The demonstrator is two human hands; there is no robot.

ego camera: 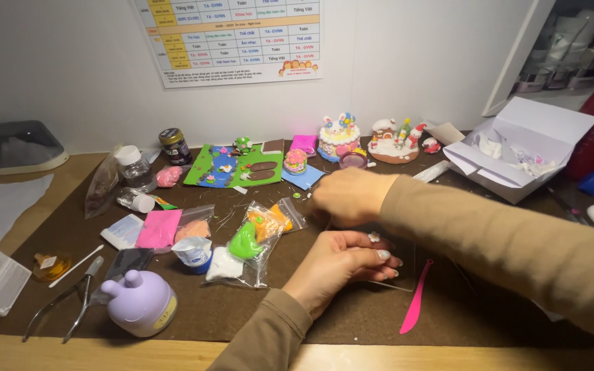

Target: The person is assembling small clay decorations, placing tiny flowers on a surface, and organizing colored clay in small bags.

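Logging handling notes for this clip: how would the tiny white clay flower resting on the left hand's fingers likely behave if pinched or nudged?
The tiny white clay flower looks very light, so it could probably slip off the left hand easily. Its thin petals seem fragile; a firm pinch would likely deform them. Being flat, it appears unlikely to roll.

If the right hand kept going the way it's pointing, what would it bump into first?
The right hand points left across the brown mat. First in line are probably the small clear bags of coloured clay, orange and green. Depth is unclear, so it might pass above them.
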